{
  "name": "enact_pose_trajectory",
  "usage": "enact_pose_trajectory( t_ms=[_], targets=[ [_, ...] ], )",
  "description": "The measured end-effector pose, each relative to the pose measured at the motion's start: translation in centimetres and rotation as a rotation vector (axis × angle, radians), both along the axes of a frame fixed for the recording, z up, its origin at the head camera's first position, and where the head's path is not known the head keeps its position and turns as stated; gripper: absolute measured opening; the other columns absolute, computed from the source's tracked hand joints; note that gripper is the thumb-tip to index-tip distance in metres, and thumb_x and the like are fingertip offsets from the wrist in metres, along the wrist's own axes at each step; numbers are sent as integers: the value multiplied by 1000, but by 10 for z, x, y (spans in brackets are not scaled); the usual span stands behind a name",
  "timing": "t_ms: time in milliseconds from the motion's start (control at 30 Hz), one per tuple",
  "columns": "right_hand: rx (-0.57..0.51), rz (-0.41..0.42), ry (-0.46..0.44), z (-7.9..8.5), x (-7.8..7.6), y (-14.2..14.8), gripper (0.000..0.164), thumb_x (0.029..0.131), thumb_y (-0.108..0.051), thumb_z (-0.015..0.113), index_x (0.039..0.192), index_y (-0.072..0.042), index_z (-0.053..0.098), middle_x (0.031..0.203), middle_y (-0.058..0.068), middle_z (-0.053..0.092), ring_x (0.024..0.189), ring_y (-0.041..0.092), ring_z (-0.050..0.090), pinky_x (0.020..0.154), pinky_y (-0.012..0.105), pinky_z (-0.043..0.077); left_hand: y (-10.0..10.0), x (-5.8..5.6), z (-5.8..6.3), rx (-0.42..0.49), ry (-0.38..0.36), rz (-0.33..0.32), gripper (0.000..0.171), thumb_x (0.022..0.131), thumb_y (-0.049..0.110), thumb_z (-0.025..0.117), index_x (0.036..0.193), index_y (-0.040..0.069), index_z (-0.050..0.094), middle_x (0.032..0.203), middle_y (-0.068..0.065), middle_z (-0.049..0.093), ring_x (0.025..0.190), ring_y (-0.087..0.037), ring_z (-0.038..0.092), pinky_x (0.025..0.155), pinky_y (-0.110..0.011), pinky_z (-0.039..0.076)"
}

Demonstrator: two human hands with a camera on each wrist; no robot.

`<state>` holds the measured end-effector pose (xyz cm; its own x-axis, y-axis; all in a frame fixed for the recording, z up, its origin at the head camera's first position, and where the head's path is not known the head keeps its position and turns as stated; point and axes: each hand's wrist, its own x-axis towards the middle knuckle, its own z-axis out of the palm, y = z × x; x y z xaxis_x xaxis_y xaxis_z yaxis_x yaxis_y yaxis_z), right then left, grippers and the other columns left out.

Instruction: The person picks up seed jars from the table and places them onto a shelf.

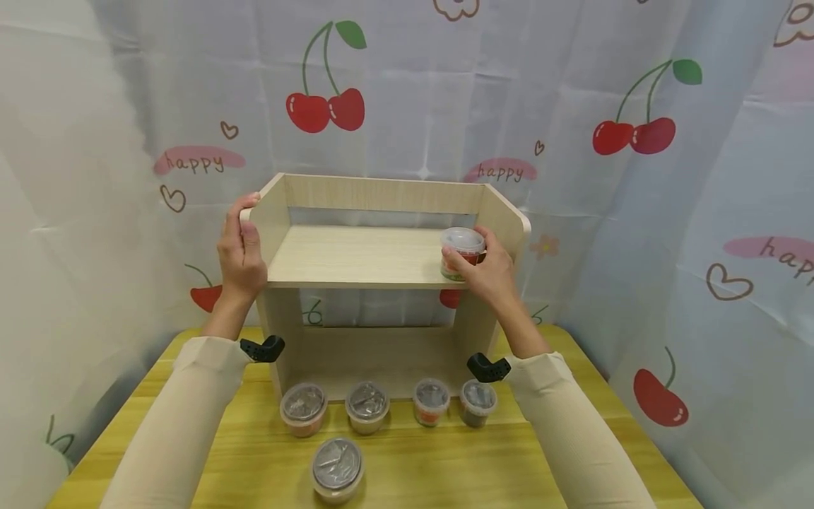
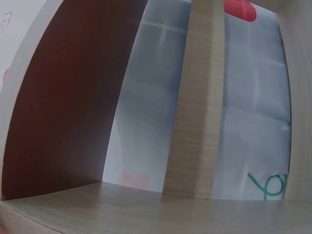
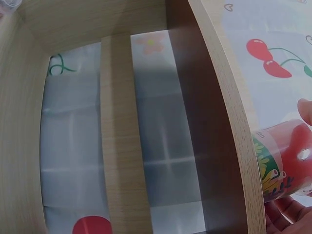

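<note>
A light wooden two-tier shelf (image 1: 356, 254) stands on the table. My left hand (image 1: 242, 254) grips the front edge of its left side panel, thumb in front and fingers on the outer side. With the thumb and fingers of my right hand (image 1: 491, 272) I hold a small plastic tub (image 1: 462, 244) with a clear lid and red contents. This tub is at the right end of the upper board, by the right side panel. In the right wrist view the tub (image 3: 282, 161) shows a green and yellow printed label. The left hand is hidden in the left wrist view.
Several lidded tubs stand in front of the shelf's base, among them a left one (image 1: 304, 408) and a right one (image 1: 478, 403). Another tub (image 1: 338, 469) is nearer on the yellow wood-grain table (image 1: 458, 466). A cherry-patterned curtain (image 1: 407, 85) hangs behind.
</note>
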<state>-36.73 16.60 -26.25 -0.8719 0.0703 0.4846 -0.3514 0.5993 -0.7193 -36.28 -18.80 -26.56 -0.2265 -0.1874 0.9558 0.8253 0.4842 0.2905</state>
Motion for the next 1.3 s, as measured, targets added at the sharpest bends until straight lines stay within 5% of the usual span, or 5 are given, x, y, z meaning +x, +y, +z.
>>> enact_pose_trajectory(
  t_ms=[133, 400, 967, 1100, 1300],
  targets=[
    [2, 3, -12, -1, -1, 0, 82, 88, -43, 72, 150, -4, 35, 140, 21, 48, 121, 35, 50, 103, 47, 41, -3, -2, -3, -3, 1, 4, 35, 103, 10, 36, 125, -14, 50, 130, -28, 55, 119, -27, 50, 101, -31, 34],
    [10, -23, -19, -1, -3, 1, 82, 89, -47, 70, 151, -7, 35, 140, 20, 48, 119, 35, 51, 101, 47, 42, -20, -36, -17, -6, -12, 3, 36, 105, 19, 38, 130, -2, 53, 135, -13, 58, 126, -24, 49, 106, -34, 34],
    [10, -24, -15, -1, -3, 1, 85, 88, -45, 72, 152, -6, 32, 141, 24, 48, 120, 36, 51, 101, 47, 43, -21, -36, -19, -13, -23, 4, 39, 105, 26, 38, 132, 1, 53, 137, -9, 57, 123, -24, 49, 105, -34, 33],
    [-3, -28, -17, -1, 0, 2, 86, 87, -45, 73, 152, -6, 32, 137, 23, 51, 117, 35, 52, 97, 47, 45, -21, -37, -19, -11, -21, 12, 38, 105, 22, 37, 132, -1, 52, 137, -11, 57, 107, -21, 50, 94, -29, 35],
    [-19, -14, -29, 0, 7, 4, 89, 86, -46, 74, 154, -8, 30, 134, 22, 52, 117, 36, 52, 93, 49, 47, -12, -21, -10, -2, -27, 15, 36, 104, 13, 36, 129, -8, 50, 135, -21, 55, 121, -23, 49, 100, -29, 35]
  ],
)
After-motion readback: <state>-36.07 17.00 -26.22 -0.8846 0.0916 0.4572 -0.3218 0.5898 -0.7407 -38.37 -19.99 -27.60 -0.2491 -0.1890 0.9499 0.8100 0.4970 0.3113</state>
